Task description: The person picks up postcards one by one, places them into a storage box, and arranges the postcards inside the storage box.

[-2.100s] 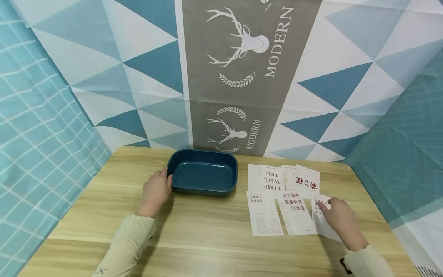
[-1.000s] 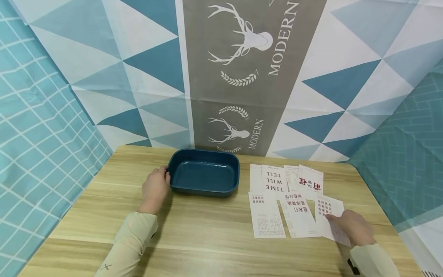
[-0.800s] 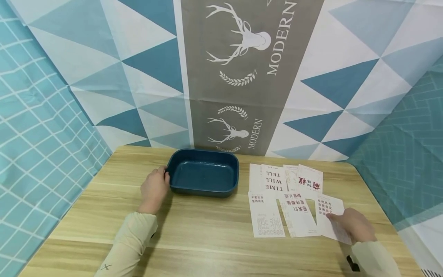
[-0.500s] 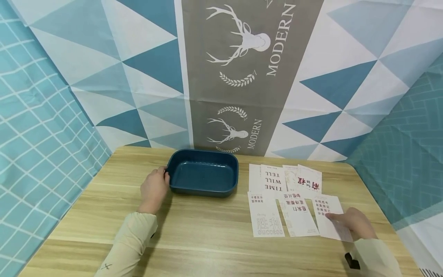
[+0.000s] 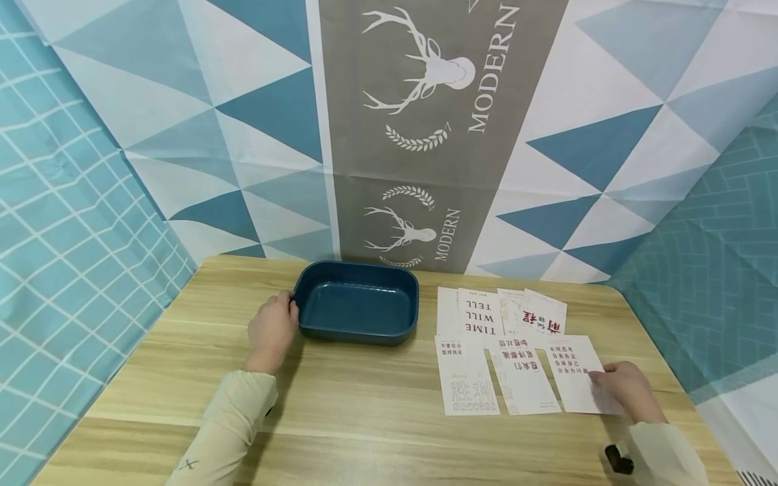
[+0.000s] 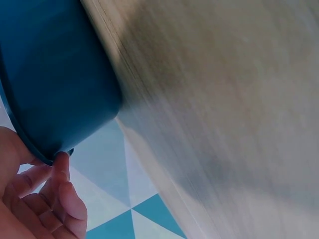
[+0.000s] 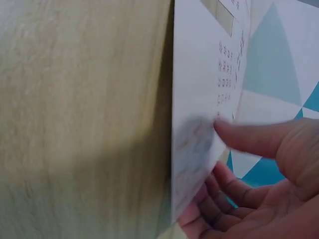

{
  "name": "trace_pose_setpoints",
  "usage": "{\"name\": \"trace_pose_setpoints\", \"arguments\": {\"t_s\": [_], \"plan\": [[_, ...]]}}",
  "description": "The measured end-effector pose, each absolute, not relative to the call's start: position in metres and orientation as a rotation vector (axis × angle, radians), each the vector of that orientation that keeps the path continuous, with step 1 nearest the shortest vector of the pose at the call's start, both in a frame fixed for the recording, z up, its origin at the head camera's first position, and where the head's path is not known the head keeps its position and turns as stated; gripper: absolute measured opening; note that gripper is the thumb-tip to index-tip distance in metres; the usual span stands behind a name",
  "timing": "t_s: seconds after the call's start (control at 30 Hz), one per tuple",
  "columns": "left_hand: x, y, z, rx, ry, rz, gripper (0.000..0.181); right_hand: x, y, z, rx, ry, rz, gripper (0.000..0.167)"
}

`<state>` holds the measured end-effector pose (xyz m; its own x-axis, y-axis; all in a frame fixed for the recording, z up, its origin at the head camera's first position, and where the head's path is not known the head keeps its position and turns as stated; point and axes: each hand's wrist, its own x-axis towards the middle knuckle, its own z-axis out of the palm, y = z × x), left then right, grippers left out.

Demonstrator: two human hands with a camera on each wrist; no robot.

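Note:
At the left end of a dark blue rectangular dish (image 5: 357,307), my left hand (image 5: 271,332) pinches the rim. In the left wrist view, the thumb and index finger of that hand (image 6: 42,199) meet at the rim's corner. My right hand (image 5: 629,391) holds the right edge of a white printed card (image 5: 574,368), the rightmost of the near row. The right wrist view shows the thumb on the card's printed face (image 7: 197,99) and the other fingers beneath its edge. That card lies nearly in line with two neighbouring cards (image 5: 467,381) (image 5: 527,385).
Several more printed cards (image 5: 480,312) overlap in a far row behind, one of them tilted (image 5: 543,312). All rest on a wooden table (image 5: 365,425). A patterned cloth wall (image 5: 395,155) rises at the table's back edge, with blue cloth on both sides.
My right hand, first at the card's upper part, has moved to its right edge and turned the tilted card straighter, nearer its neighbours. The left hand has stayed on the dish.

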<state>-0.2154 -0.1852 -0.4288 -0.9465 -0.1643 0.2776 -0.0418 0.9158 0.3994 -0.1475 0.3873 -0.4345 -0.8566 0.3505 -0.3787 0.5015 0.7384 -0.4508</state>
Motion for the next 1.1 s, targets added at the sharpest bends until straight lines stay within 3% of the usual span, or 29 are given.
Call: {"name": "trace_pose_setpoints", "arguments": {"t_s": [0.13,0.6,1.1], "plan": [[-0.216,-0.185,-0.429,0.155,-2.777,-0.564,0.03,-0.148,0.389,-0.438,0.725,2.728,-0.943,0.047],[-0.215,-0.186,-0.43,0.157,-2.773,-0.563,0.03,-0.156,0.382,-0.43,0.875,2.758,-1.161,0.045],[-0.214,-0.184,-0.429,0.16,-2.764,-0.57,0.029,-0.174,0.35,-0.408,0.744,2.822,-1.163,0.04]]}}
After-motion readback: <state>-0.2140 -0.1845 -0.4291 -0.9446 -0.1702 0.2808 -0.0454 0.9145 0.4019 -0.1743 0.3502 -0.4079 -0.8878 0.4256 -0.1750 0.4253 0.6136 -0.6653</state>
